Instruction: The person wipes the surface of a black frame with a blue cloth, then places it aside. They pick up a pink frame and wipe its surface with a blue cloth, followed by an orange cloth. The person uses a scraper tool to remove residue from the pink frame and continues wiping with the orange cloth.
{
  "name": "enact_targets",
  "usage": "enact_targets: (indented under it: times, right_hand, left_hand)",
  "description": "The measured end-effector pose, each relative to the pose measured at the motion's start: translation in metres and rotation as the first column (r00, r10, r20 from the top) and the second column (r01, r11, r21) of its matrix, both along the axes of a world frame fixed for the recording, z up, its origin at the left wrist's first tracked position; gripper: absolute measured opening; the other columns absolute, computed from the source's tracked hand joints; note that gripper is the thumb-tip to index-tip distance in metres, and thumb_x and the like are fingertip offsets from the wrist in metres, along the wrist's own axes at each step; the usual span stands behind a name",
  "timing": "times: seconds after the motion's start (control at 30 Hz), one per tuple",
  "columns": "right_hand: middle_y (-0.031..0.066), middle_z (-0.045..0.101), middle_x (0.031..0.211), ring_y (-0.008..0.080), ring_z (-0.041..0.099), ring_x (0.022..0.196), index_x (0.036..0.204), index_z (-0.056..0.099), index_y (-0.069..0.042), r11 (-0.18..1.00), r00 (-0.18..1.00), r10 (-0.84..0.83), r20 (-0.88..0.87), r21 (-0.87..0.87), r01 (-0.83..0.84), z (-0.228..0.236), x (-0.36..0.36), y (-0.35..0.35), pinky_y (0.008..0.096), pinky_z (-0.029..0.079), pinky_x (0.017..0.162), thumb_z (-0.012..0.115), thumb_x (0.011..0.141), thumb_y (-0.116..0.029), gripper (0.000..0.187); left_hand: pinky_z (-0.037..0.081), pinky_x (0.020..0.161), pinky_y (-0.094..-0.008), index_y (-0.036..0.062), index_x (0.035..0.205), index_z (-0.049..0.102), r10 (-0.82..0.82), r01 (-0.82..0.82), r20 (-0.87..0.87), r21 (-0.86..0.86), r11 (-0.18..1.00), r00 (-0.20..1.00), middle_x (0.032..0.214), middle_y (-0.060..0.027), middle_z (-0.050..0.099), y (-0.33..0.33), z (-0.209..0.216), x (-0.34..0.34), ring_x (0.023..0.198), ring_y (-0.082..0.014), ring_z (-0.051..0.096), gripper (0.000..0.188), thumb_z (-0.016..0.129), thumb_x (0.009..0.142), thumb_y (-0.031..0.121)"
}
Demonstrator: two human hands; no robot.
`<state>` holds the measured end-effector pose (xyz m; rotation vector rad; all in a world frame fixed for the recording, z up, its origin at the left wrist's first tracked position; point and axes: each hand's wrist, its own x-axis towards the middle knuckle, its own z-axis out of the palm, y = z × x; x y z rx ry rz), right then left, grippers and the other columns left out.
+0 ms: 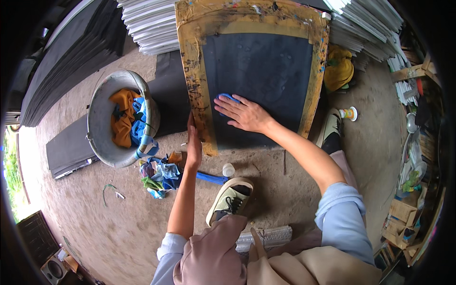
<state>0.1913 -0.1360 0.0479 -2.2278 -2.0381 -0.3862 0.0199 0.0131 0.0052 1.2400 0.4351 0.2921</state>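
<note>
A screen-printing-like frame (pixel 194 90), wood with stained brown tape round a dark panel (pixel 266 71), stands propped in front of me. My right hand (pixel 243 114) lies on the panel's lower left, fingers stretched over a blue cloth (pixel 227 97) pressed against the surface; most of the cloth is hidden beneath it. Against the frame's lower left edge rests my left hand (pixel 192 145), fingers straight and partly out of sight along the side. Faint smudges show on the panel.
Left of the frame, a metal bucket (pixel 100 137) holds orange and blue cloths. Multicoloured rags (pixel 166 173) and a white cup (pixel 228 170) lie by my foot. White sheets (pixel 152 28) and black sheets (pixel 71 61) are stacked behind. A small spool-like container (pixel 349 114) sits at right.
</note>
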Motion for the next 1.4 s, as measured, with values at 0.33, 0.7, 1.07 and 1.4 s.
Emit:
enact_targets:
  times: [0.33, 0.7, 1.07, 1.4]
  right_hand:
    - [0.0076, 0.026, 0.147, 0.0223, 0.022, 0.136, 0.14, 0.029, -0.011, 0.726, 0.853, -0.515, -0.079, 0.489, 0.484, 0.071, 0.098, 0.039, 0.0435, 0.024, 0.107, 0.045, 0.091, -0.034, 0.057]
    - [0.0015, 0.025, 0.148, 0.0152, 0.021, 0.137, 0.14, 0.032, -0.016, 0.958, 0.957, -0.286, 0.044, 0.037, 0.284, 0.009, 0.024, -0.075, 0.0413, 0.017, 0.112, 0.05, 0.087, -0.034, 0.058]
    - [0.0208, 0.022, 0.145, 0.0357, 0.02, 0.135, 0.139, 0.024, 0.003, 0.643, 0.582, -0.728, -0.362, -0.067, 0.763, -0.071, -0.124, -0.145, 0.0497, 0.018, 0.109, 0.049, 0.089, -0.03, 0.064]
    - [0.0133, 0.049, 0.101, 0.0288, 0.05, 0.091, 0.12, 0.051, -0.008, 0.061, 0.321, -0.692, -0.647, 0.39, 0.919, -0.008, -0.029, -0.163, 0.0427, 0.037, 0.088, 0.053, 0.09, -0.025, 0.035]
  left_hand:
    - [0.01, 0.11, -0.0353, 0.0082, 0.145, 0.004, -0.045, 0.045, 0.031, 0.006, 0.999, 0.999, 0.149, -0.0104, 0.012, -0.01, 0.005, 0.006, 0.137, -0.0222, 0.013, 0.067, 0.029, 0.096, 0.047]
    - [0.01, 0.11, -0.0356, 0.0101, 0.145, 0.005, -0.025, 0.025, -0.002, 0.046, 0.999, 1.0, 0.149, -0.0089, 0.011, -0.004, -0.004, -0.002, 0.137, -0.0218, 0.011, 0.066, 0.031, 0.096, 0.046]
    - [0.011, 0.11, -0.0358, 0.0099, 0.144, 0.006, -0.034, 0.034, 0.0, 0.032, 0.999, 0.999, 0.148, -0.01, 0.012, -0.013, 0.0, 0.009, 0.136, -0.0226, 0.013, 0.066, 0.034, 0.096, 0.045]
    - [0.04, 0.085, -0.0293, 0.0014, 0.123, 0.042, 0.164, -0.08, -0.235, 0.33, 0.941, 0.958, 0.109, -0.007, 0.054, 0.002, 0.013, 0.029, 0.099, -0.0182, 0.051, 0.045, 0.044, 0.095, 0.036]
